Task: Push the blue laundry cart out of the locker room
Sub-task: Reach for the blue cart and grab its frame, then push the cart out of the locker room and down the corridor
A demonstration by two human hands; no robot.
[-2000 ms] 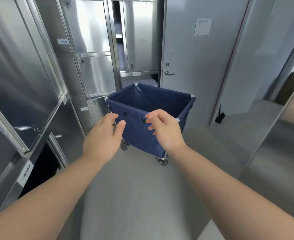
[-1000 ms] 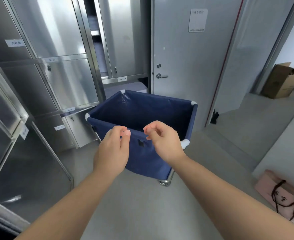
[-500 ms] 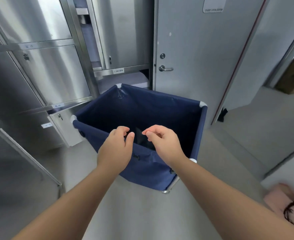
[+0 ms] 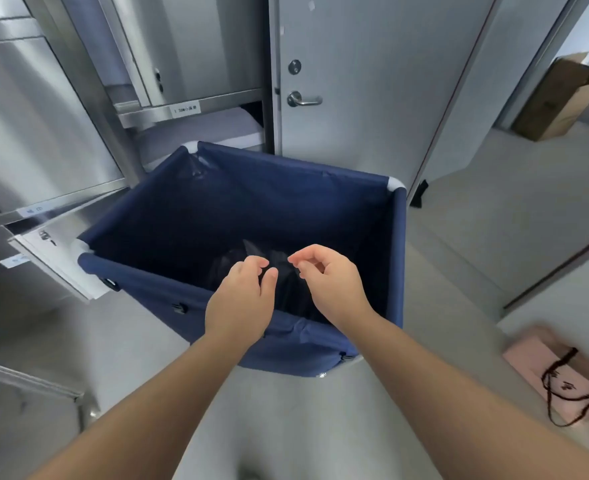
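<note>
The blue laundry cart (image 4: 286, 188) stands on the grey floor in front of me, its fabric bin open at the top with something dark lying at the bottom. My left hand (image 4: 242, 303) and my right hand (image 4: 331, 285) hover side by side over the cart's near rim. Both have loosely curled fingers, hold nothing, and are not touching the rim. The cart's wheels are hidden below its fabric body.
Steel lockers (image 4: 36, 116) line the left, with one low door (image 4: 54, 258) swung open beside the cart. A grey door (image 4: 365, 81) with a lever handle stands behind it. To the right an open doorway (image 4: 493, 188) leads past a cardboard box (image 4: 559, 98). A pink bag (image 4: 563, 375) lies on the floor at right.
I have come closer to the cart, so it looms larger and I look down into it. Both hands moved forward from in front of the cart to above its near rim.
</note>
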